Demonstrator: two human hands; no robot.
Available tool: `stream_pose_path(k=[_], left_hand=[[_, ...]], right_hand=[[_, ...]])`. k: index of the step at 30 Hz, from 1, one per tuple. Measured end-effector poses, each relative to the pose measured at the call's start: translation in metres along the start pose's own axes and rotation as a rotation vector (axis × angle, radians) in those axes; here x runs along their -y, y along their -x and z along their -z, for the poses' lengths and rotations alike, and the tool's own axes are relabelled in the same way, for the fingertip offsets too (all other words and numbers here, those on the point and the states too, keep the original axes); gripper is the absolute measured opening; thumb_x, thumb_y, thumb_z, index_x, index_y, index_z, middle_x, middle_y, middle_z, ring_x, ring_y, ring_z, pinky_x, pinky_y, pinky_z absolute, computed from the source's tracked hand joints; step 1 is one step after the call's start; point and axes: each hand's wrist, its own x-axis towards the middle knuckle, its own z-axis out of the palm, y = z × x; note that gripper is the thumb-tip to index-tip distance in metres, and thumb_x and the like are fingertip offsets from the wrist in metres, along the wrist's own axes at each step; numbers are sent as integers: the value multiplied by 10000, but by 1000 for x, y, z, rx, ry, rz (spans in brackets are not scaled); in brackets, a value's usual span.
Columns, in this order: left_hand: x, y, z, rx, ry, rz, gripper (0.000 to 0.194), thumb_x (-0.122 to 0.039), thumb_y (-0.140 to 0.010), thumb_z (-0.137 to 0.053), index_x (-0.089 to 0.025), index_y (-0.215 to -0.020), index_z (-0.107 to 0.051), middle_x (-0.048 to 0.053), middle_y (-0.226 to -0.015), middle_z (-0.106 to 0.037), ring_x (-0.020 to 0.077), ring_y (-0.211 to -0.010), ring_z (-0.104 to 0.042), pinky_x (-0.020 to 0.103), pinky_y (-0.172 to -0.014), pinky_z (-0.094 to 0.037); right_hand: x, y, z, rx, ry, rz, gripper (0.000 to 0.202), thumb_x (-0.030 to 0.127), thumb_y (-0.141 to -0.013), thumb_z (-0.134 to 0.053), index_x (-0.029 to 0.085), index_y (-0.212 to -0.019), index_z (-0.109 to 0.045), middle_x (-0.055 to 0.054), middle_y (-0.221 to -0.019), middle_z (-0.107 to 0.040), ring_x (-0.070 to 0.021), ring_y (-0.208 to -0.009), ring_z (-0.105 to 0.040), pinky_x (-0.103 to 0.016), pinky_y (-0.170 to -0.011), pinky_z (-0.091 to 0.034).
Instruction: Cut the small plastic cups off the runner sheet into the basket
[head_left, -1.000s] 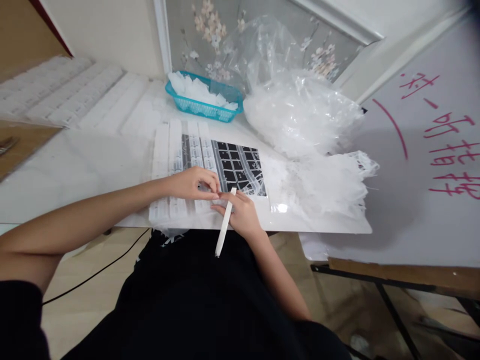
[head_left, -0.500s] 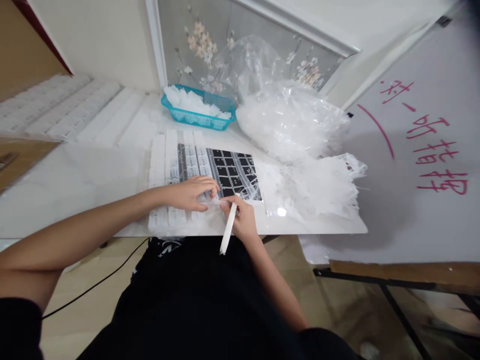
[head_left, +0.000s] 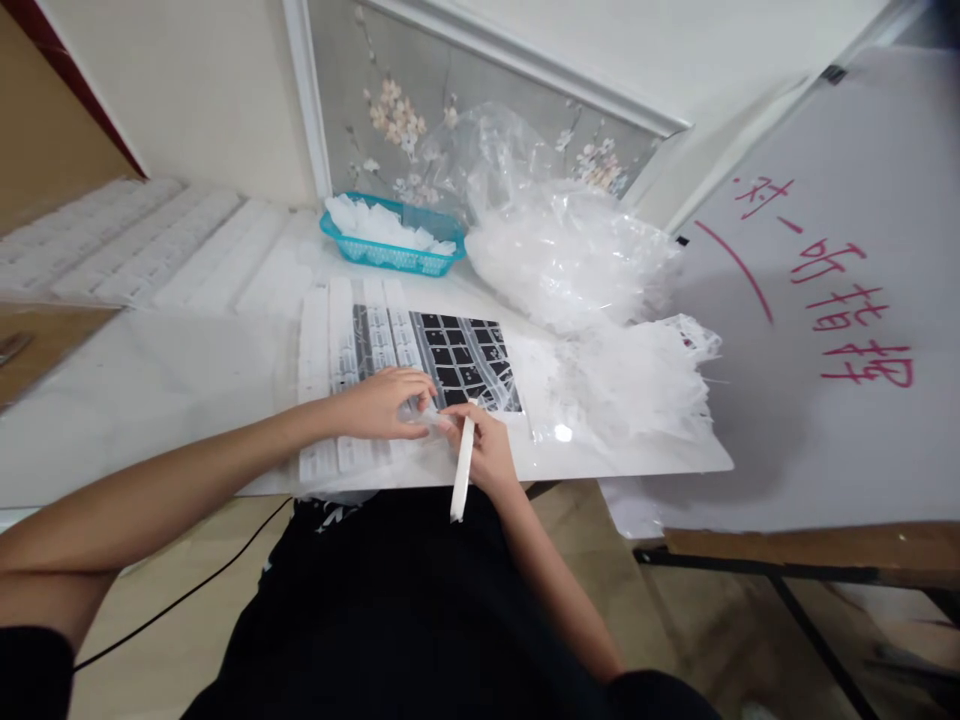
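Observation:
My right hand (head_left: 484, 445) is closed on a white flat stick (head_left: 463, 470), which points down past the table edge. Its fingertips also meet a small clear piece (head_left: 435, 415), too faint to make out well. From the left, my left hand (head_left: 386, 403) reaches the same piece with its fingers curled; whether they grip it is unclear. Beneath and beyond my hands lie white strips (head_left: 345, 330) with printed marks and a black-and-white patterned sheet (head_left: 465, 350).
A blue basket (head_left: 390, 256) of white pieces stands at the back. Right of it are a large clear plastic bag (head_left: 562, 250) and a pile of whitish sheets (head_left: 637, 380). More strips (head_left: 180, 245) lie at the left. A whiteboard (head_left: 750, 420) with red writing is at the right.
The whole view has shifted slightly, so things sit a little lower. The white stick hangs more upright. My hands stay close together at the small clear piece.

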Motion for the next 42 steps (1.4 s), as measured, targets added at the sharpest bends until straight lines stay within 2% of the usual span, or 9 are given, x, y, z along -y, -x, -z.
stream_pose_path(k=[6,11,17,21,23,26,29,36,42], left_hand=[[-9,1,-10,-99,-58,77,21,-209,-749,-579,-197,-747,-561,70,-1203,-680,291,-1278,-529,433,-1050,-404],[-12,2,-10,-155,-27,114,36,-215,-729,-571,-208,-703,-548,67,-1171,-702,297,-1247,-562,403,-972,-480],[-6,4,-5,-156,24,143,81,-175,-704,-553,-201,-652,-497,46,-1162,-704,260,-1071,-649,375,-915,-494],[-3,4,-4,-116,-31,70,59,-205,-741,-583,-196,-787,-548,76,-1166,-677,266,-1082,-627,387,-937,-461],[-4,5,-6,-123,-96,50,150,-261,-795,-598,-198,-931,-581,84,-1160,-666,273,-1091,-612,401,-947,-442],[-6,6,-11,-127,-191,-9,273,-357,-885,-583,-212,-1115,-600,85,-1179,-645,268,-1123,-579,409,-964,-409],[-6,6,-16,-120,-272,-49,263,-380,-935,-544,-231,-1129,-640,77,-1177,-626,256,-1110,-566,405,-947,-396],[-2,1,-20,-129,-340,-28,210,-346,-955,-520,-225,-984,-690,55,-1117,-613,240,-1069,-561,393,-905,-392],[-6,0,-20,-135,-319,-8,209,-326,-958,-519,-229,-987,-702,50,-1089,-616,232,-1081,-551,389,-924,-374]], right_hand=[[-6,-5,-3,-33,-87,-61,250,419,-901,-598,202,-977,-694,-34,-802,-696,-173,-685,-651,-279,-638,-523],[-8,-8,-4,-60,-179,-109,266,458,-900,-590,201,-934,-649,-35,-790,-686,-172,-634,-663,-300,-627,-562],[-10,-8,-1,-213,-322,-157,288,486,-911,-569,200,-892,-589,-29,-800,-634,-186,-639,-685,-345,-643,-610],[-12,-8,-1,-234,-373,-179,302,477,-894,-590,200,-1014,-612,-55,-899,-658,-202,-661,-703,-365,-638,-619],[-13,-7,-1,-229,-377,-189,356,474,-893,-590,209,-1131,-608,-32,-793,-650,-194,-591,-681,-341,-560,-593],[-13,-6,-3,-211,-352,-169,397,462,-907,-570,204,-1206,-606,10,-627,-588,-167,-487,-610,-288,-447,-503],[-13,-5,-4,-197,-274,-146,376,452,-936,-520,199,-1196,-618,16,-592,-575,-145,-447,-550,-268,-422,-444],[-5,-8,-5,-82,142,-76,400,418,-894,-597,201,-1227,-635,-58,-915,-688,-162,-662,-609,-301,-647,-487],[1,-12,-2,15,186,-37,223,368,-911,-570,204,-988,-700,-30,-826,-696,-172,-686,-605,-289,-670,-448]])
